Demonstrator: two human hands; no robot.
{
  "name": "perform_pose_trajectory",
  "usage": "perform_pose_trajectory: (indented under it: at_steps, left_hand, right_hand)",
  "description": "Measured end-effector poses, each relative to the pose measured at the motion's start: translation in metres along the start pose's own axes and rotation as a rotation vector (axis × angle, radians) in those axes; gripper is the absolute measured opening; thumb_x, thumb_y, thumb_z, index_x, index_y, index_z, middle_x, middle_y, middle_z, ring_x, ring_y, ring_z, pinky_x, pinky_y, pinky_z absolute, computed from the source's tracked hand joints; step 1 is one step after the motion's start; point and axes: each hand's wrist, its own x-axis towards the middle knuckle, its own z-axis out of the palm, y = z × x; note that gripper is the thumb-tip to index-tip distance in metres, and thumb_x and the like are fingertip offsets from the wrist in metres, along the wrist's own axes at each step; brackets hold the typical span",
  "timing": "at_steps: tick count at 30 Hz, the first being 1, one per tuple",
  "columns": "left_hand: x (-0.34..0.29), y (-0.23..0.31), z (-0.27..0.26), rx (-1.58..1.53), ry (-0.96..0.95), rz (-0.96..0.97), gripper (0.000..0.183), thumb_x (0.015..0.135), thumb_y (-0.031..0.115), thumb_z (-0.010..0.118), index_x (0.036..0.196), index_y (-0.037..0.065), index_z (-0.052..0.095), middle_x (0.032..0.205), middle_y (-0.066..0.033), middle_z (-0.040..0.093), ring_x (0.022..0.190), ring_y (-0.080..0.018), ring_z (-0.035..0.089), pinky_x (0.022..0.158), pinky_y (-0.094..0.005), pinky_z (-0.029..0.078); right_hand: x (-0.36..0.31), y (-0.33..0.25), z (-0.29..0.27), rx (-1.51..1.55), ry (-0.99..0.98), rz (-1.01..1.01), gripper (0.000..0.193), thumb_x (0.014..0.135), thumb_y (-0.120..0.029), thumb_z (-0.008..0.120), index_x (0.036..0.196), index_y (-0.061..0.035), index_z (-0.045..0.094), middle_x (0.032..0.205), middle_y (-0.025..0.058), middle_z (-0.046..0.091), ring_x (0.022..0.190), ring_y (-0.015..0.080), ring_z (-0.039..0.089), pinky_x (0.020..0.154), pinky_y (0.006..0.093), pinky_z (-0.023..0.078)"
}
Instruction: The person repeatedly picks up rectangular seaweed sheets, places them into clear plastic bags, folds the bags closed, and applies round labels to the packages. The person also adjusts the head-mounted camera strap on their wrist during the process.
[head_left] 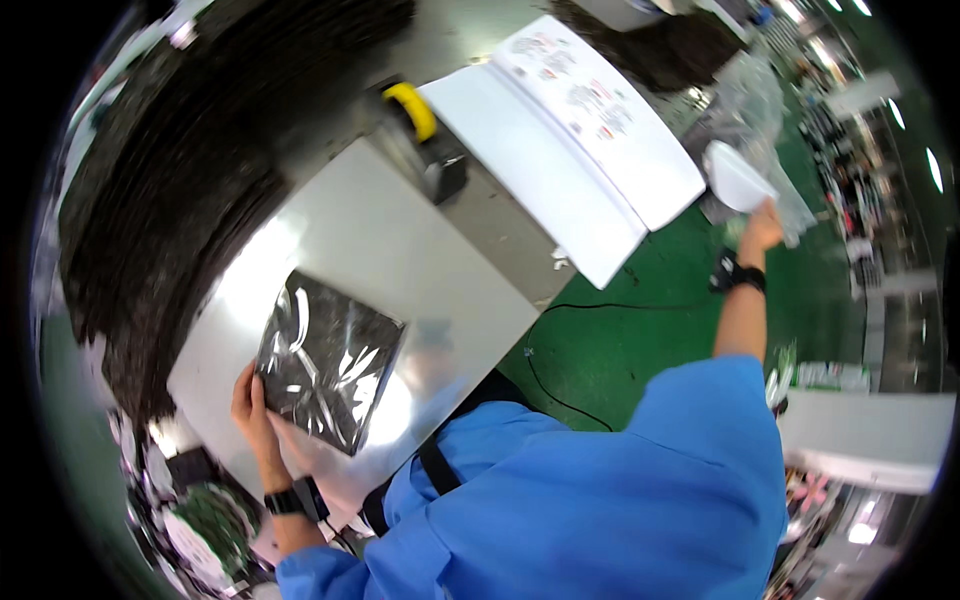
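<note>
A clear, shiny plastic packet of dark sheets [325,365] lies flat on the grey metal tabletop [400,240]. My left hand [250,400] is at its left edge, with thumb and fingers closed on the film there. Out to the far right, my right hand [763,228] is closed on the edge of a white, curved, sheet-like piece [737,178]. That piece is held beside crumpled clear plastic [750,100], and its exact kind is not plain. Both wrists wear black straps with small dark units.
Tall stacks of dark, rough-edged sheets [170,210] stand along the left. A large opened white carton or folder [570,130] with printed drawings lies beyond the tabletop, beside a yellow-and-black tool [412,112]. A black cable [560,390] runs over the green floor [620,340].
</note>
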Motion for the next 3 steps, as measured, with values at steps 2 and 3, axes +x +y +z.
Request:
perform_pose_trajectory:
  at_steps: [2, 3]
  left_hand:
    - [-0.004, 0.0, 0.002, 0.02, 0.042, 0.002, 0.029, 0.095, 0.01, 0.057, 0.12, -0.004, 0.062, 0.115, -0.0094, 0.065, 0.107, -0.0163, 0.058, 0.096, -0.0282, 0.043]
    - [-0.001, 0.0, 0.003, 0.032, 0.032, 0.001, 0.029, 0.095, 0.01, 0.058, 0.121, -0.003, 0.062, 0.116, -0.0091, 0.065, 0.107, -0.0165, 0.058, 0.097, -0.0282, 0.043]
  right_hand:
    - [0.009, -0.028, 0.005, 0.195, -0.383, 0.381, 0.04, 0.096, -0.032, 0.058, 0.111, 0.0051, 0.063, 0.072, 0.0145, 0.068, 0.061, 0.0233, 0.067, 0.052, 0.0344, 0.054]
    - [-0.008, -0.044, 0.032, 0.205, -0.443, 0.374, 0.04, 0.096, -0.032, 0.058, 0.111, 0.0051, 0.063, 0.072, 0.0145, 0.068, 0.061, 0.0233, 0.067, 0.052, 0.0344, 0.054]
